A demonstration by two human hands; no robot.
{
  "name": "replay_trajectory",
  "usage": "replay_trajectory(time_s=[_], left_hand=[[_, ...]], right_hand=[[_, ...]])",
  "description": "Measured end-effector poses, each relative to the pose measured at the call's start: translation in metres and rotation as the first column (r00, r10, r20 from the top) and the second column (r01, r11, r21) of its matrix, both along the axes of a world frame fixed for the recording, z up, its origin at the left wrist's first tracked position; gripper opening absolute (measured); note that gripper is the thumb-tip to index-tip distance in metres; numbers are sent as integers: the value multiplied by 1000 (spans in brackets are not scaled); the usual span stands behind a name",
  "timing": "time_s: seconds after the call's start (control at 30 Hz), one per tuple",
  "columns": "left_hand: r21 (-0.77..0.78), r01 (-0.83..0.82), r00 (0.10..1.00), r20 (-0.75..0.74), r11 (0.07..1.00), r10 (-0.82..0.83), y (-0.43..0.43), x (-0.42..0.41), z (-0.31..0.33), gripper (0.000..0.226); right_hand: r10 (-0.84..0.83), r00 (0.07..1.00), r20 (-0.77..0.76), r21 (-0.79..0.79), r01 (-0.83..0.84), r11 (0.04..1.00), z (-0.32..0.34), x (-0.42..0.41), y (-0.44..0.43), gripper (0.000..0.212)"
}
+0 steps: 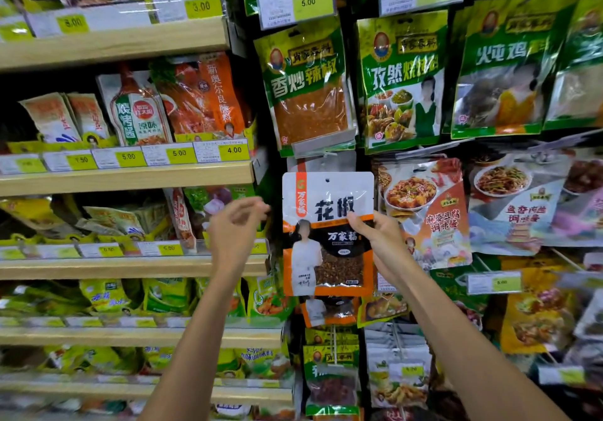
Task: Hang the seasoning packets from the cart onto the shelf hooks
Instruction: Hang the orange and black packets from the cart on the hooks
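Wooden shelves (124, 177), left side: four pale, flat-fronted boards stacked one above another, loaded with soft pouches standing and leaning in rows. Hanging display, right side: glossy green packets (401, 81) in an upper row, flat and rectangular, with printed food pictures; below them orange, white and yellow pouches overlapping on pegs. Left forearm (195, 322): bare, reaching up and forward from the lower edge. Right forearm (456, 322): bare, rising from the lower right toward the centre. Seasoning packet (313, 257): flat plastic pouch, white top panel, orange border, black band and a clear window showing dark brown grains; held upright in front of the central hanging column, below the red-filled green pouch, its lower edge overlapping a like packet behind. Right hand (380, 234): grasps the packet's right edge, thumb across the front, fingers behind. Left hand (235, 228): raised just left of the packet, apart from it, fingers loosely curled, holding nothing. Price tags (202, 6): yellow and white cards in clear strips along the shelf fronts. Hang hole (327, 180): small, round, top centre of the held packet; whether a hook passes through it cannot be told.
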State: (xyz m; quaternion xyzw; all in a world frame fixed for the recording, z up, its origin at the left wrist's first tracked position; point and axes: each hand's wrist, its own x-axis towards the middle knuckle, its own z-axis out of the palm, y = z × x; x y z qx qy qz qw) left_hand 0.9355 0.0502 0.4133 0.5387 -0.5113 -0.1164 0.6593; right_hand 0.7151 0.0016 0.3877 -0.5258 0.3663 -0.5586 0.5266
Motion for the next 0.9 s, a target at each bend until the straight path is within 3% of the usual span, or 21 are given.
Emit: replay_trajectory(time_s=[0.07,0.13,0.2,0.3,0.4,0.9], left_hand=[[-242,-292,909,229,925,347,-3,13,12,17],[-438,-375,705,438,817,558,-16,25,19,20],[-516,-370,538,559,772,631,-33,34,21,24],[-513,-367,419,654,776,630,-55,44,18,26],[-521,-363,384,671,772,634,-69,52,15,25],[-574,-328,448,606,751,658,-78,55,9,27]], right_hand=[[-20,1000,-22,9,20,1000,1,-3,-5,20],[-21,999,-40,11,22,1000,1,-4,-10,18],[-10,999,-45,6,11,1000,3,-2,-16,16],[0,997,-81,-23,-1,1000,8,3,-24,18],[-16,995,-96,-34,13,999,16,7,-31,18],[-125,989,-72,32,128,991,18,18,-49,23]])
